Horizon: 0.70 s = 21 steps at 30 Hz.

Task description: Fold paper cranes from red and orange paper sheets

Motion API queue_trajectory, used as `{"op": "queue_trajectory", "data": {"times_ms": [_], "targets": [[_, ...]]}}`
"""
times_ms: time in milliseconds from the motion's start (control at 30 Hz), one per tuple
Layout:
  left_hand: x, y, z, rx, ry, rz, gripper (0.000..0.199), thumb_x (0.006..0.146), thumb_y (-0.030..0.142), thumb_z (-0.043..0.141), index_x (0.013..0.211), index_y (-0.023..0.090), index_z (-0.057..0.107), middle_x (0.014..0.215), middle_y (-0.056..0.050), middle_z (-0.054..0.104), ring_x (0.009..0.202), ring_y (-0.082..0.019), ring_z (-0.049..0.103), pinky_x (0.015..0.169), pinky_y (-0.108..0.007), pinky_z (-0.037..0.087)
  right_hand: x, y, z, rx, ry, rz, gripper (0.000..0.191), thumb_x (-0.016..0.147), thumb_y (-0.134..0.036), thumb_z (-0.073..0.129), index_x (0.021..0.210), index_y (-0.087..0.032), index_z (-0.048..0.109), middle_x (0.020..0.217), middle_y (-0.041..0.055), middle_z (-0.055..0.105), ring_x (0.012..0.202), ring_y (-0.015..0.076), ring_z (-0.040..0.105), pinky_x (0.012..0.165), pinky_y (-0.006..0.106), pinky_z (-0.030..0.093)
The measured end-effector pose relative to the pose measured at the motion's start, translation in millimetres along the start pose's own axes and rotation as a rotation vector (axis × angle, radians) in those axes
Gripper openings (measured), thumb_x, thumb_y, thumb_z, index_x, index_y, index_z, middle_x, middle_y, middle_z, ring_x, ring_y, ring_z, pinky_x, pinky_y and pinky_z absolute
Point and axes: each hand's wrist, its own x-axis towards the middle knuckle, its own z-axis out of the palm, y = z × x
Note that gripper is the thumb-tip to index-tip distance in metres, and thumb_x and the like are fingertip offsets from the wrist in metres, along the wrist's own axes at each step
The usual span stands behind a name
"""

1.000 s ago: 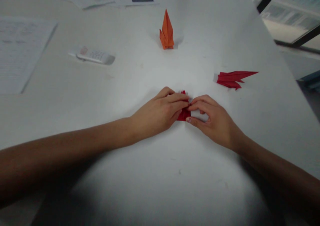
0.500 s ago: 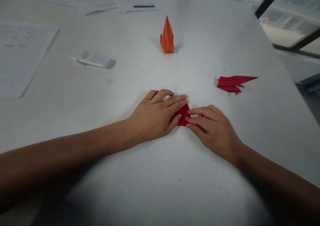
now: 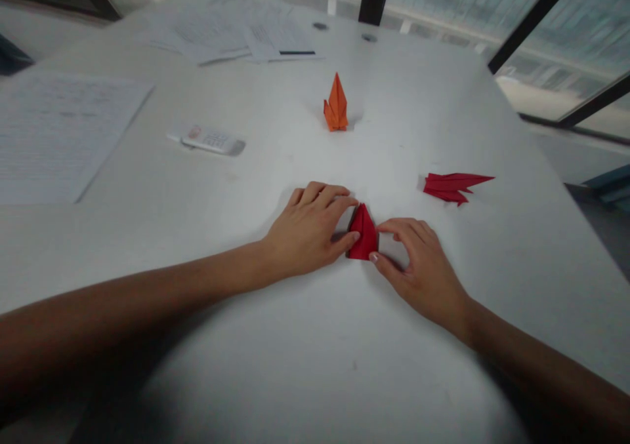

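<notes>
A: Where does the red folded paper [image 3: 363,233] sit?

B: Flat on the white table [image 3: 315,339], between the two hands. The left hand [image 3: 310,231] lies loosely open, fingertips against the paper's left edge, probably to stop it sliding. The right hand [image 3: 418,263] curls half-open, thumb and forefinger touching the right edge without clamping it.

A: And around them?

B: A red folded piece [image 3: 455,185] lies to the right, an orange folded figure [image 3: 336,105] stands farther back, a small white device [image 3: 211,140] and printed sheets [image 3: 59,136] lie to the left. Windows with dark frames [image 3: 534,18] run behind.
</notes>
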Motion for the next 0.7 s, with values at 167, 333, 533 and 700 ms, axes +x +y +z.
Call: {"op": "queue_trajectory", "data": {"times_ms": [167,333,533,700], "targets": [[1.8,-0.3,0.4,-0.018,0.013,0.009,0.046,0.097,0.045,0.057,0.135,0.02,0.058,0.145,-0.012,0.057,0.129,-0.035,0.048,0.103,-0.055,0.04,6.0,-8.0,3.4,0.12,0.006,0.194,0.053,0.085,-0.027,0.073,0.135,-0.028,0.052,0.113,0.007,0.072,0.103,0.0305,0.062,0.099,0.058,0.039],[5.2,-0.4,-2.5,-0.182,-0.023,0.014,0.039,0.098,0.044,0.057,0.128,0.021,0.06,0.129,-0.009,0.067,0.119,-0.031,0.057,0.099,-0.051,0.043,10.4,-10.2,6.0,0.404,-0.002,0.297,0.047,0.085,-0.022,0.068,0.129,-0.028,0.054,0.093,0.0013,0.073,0.093,0.0239,0.064,0.095,0.048,0.046],[6.3,1.3,4.0,-0.438,-0.069,0.01,0.045,0.087,0.023,0.068,0.131,0.022,0.056,0.102,-0.003,0.073,0.09,-0.021,0.067,0.09,-0.041,0.048,8.5,-12.0,8.7,0.272,0.008,0.275,0.039,0.088,-0.029,0.068,0.125,-0.027,0.056,0.103,0.0032,0.074,0.093,0.0248,0.065,0.099,0.056,0.04],[4.9,7.5,6.1,-0.974,0.002,-0.138,0.037,0.09,0.023,0.066,0.125,0.023,0.052,0.091,0.001,0.063,0.072,-0.012,0.061,0.069,-0.026,0.05,5.0,-9.8,10.8,0.374,0.065,0.273,0.042,0.092,-0.039,0.066,0.13,-0.026,0.053,0.117,0.0087,0.072,0.102,0.027,0.065,0.1,0.055,0.044]]}}
